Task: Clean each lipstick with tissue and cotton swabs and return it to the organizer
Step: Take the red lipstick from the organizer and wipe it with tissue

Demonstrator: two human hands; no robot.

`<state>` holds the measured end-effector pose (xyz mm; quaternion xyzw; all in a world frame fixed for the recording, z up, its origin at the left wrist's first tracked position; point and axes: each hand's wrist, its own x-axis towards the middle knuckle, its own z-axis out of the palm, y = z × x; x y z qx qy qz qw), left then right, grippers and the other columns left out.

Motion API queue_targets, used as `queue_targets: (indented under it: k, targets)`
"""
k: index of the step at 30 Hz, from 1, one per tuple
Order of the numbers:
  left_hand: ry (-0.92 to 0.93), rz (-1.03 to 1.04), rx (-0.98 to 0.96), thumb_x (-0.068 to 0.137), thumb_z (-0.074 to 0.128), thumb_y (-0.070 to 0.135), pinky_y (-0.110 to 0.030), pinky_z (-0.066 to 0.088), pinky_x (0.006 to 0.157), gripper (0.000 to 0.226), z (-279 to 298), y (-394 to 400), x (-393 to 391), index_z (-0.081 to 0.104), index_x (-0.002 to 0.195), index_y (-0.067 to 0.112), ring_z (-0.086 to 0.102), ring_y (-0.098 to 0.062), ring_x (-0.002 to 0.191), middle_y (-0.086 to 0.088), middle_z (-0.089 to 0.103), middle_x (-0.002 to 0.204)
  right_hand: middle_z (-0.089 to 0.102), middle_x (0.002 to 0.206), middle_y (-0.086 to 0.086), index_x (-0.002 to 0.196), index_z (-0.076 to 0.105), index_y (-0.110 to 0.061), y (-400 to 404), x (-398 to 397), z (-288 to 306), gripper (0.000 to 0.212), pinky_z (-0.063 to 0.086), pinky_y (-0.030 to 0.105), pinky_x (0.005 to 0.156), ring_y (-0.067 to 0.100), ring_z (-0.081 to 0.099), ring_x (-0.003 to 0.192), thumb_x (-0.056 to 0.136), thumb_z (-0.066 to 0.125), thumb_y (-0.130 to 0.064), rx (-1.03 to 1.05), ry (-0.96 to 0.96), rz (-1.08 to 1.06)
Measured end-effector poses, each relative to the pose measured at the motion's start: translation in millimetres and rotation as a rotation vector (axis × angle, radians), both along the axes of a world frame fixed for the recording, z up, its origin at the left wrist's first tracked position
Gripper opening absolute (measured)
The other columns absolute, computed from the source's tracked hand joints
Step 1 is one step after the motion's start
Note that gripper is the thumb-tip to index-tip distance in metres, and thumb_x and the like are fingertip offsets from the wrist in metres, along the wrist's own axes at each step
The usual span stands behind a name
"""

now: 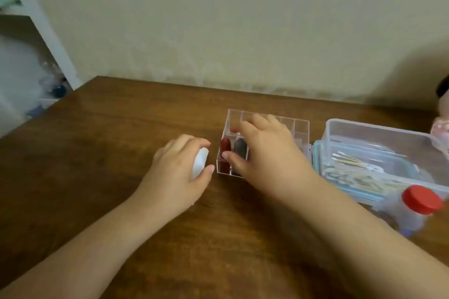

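At far left stands a white shelf [36,19] holding blurred clutter. The table [121,128] is dark wood with a visible grain and a dull sheen.

The left hand [179,170] curls around a white wad [200,164], soft and rounded, probably folded tissue; the blur prevents certainty. It sits just beside the organizer.

The organizer [301,128] is a clear, hard-walled plastic box divided into square cells. Two lipsticks stand in its near cells: a glossy red one [224,147] and a dark grey one [240,147], both smooth with rounded tops. The right hand [264,150] reaches over the box, thumb at the near wall and fingers spread above the cells. Whether it pinches a lipstick cannot be told; the palm hides the contact.

To the right lies a translucent tub [379,133] with a blue-trimmed lid, holding thin cotton swabs [352,165]. In front stands a clear bottle with a red cap [421,199].

Risks: the organizer is light and slick, so a pull on a tight lipstick could tip or drag it. The right forearm lies close to the bottle and could knock it over.
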<state>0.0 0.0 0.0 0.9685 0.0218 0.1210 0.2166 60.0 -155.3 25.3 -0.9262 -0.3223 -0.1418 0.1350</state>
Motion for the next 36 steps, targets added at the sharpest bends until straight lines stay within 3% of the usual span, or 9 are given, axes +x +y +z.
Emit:
queue_targets:
  k: [5, 12, 17, 20, 24, 26, 29, 33, 36]
  targets:
    - [-0.061, 0.010, 0.055, 0.090, 0.054, 0.036, -0.034, 0.031, 0.105, 0.048, -8, -1, -13, 0.039, 0.134, 0.026, 0.041, -0.011, 0.124, 0.009, 0.044, 0.132, 0.053, 0.107, -0.001, 0.105, 0.062, -0.019, 16, 1, -15, 0.034, 0.032, 0.032, 0.086, 0.021, 0.042, 0.104, 0.088, 0.051, -0.046, -0.029, -0.146, -0.037]
    - [-0.028, 0.008, -0.005, 0.090, 0.056, 0.033, -0.037, 0.037, 0.102, 0.047, 3, -3, -31, 0.041, 0.132, 0.021, 0.043, -0.015, 0.122, 0.004, 0.047, 0.130, 0.055, 0.103, -0.001, 0.097, 0.066, -0.021, 23, 1, -1, 0.032, 0.033, 0.033, 0.084, 0.021, 0.044, 0.107, 0.086, 0.056, -0.048, -0.056, -0.074, -0.103]
    - [-0.061, 0.010, -0.127, 0.089, 0.059, 0.034, -0.025, 0.046, 0.092, 0.048, 10, -10, -38, 0.041, 0.133, 0.024, 0.047, -0.007, 0.114, 0.008, 0.047, 0.131, 0.052, 0.109, -0.005, 0.092, 0.069, -0.024, 14, -13, 34, 0.020, 0.034, 0.033, 0.090, 0.019, 0.042, 0.109, 0.085, 0.061, -0.041, 0.176, -0.012, -0.114]
    - [-0.149, -0.022, -0.193, 0.088, 0.059, 0.038, -0.020, 0.042, 0.087, 0.053, 20, -24, -41, 0.038, 0.135, 0.026, 0.049, -0.005, 0.113, 0.011, 0.048, 0.129, 0.046, 0.099, -0.010, 0.086, 0.067, -0.027, -4, -43, 45, 0.014, 0.036, 0.027, 0.088, 0.010, 0.041, 0.102, 0.083, 0.063, -0.041, 0.332, -0.020, -0.096]
    - [-0.114, -0.064, -0.329, 0.087, 0.061, 0.035, -0.007, 0.042, 0.060, 0.027, 24, -44, -46, 0.055, 0.113, 0.027, 0.056, 0.002, 0.079, 0.017, 0.058, 0.092, 0.057, 0.080, -0.010, 0.084, 0.063, -0.028, -31, -78, 30, 0.010, 0.041, 0.014, 0.058, 0.004, 0.052, 0.071, 0.083, 0.065, -0.038, 0.509, 0.141, -0.117]
    - [-0.093, -0.096, -0.328, 0.086, 0.063, 0.033, -0.006, 0.040, 0.053, 0.013, 17, -50, -50, 0.061, 0.098, 0.027, 0.056, 0.000, 0.070, 0.017, 0.058, 0.078, 0.061, 0.068, -0.008, 0.082, 0.063, -0.028, -41, -87, 18, 0.005, 0.043, 0.011, 0.052, -0.002, 0.056, 0.063, 0.084, 0.065, -0.033, 0.641, 0.268, -0.132]
    - [-0.082, -0.156, -0.362, 0.086, 0.064, 0.031, -0.007, 0.041, 0.062, 0.008, 3, -54, -56, 0.058, 0.090, 0.031, 0.057, -0.003, 0.074, 0.020, 0.055, 0.078, 0.061, 0.064, -0.007, 0.079, 0.064, -0.028, -50, -93, 0, 0.006, 0.043, 0.006, 0.055, -0.006, 0.055, 0.060, 0.086, 0.063, -0.027, 0.707, 0.383, -0.141]
    - [-0.023, -0.243, -0.332, 0.088, 0.060, 0.030, -0.007, 0.041, 0.071, 0.021, -9, -52, -55, 0.060, 0.109, 0.029, 0.054, 0.001, 0.084, 0.023, 0.052, 0.088, 0.065, 0.070, -0.004, 0.083, 0.066, -0.026, -55, -92, -12, 0.007, 0.046, 0.011, 0.057, -0.004, 0.056, 0.061, 0.087, 0.061, -0.028, 0.784, 0.436, -0.154]
    - [-0.003, -0.212, -0.415, 0.088, 0.061, 0.029, -0.013, 0.047, 0.078, 0.022, -15, -45, -51, 0.061, 0.110, 0.029, 0.057, -0.001, 0.088, 0.020, 0.058, 0.092, 0.069, 0.068, -0.010, 0.086, 0.068, -0.022, -66, -87, -7, 0.009, 0.044, 0.009, 0.055, -0.008, 0.057, 0.056, 0.087, 0.060, -0.025, 0.968, 0.431, -0.172]
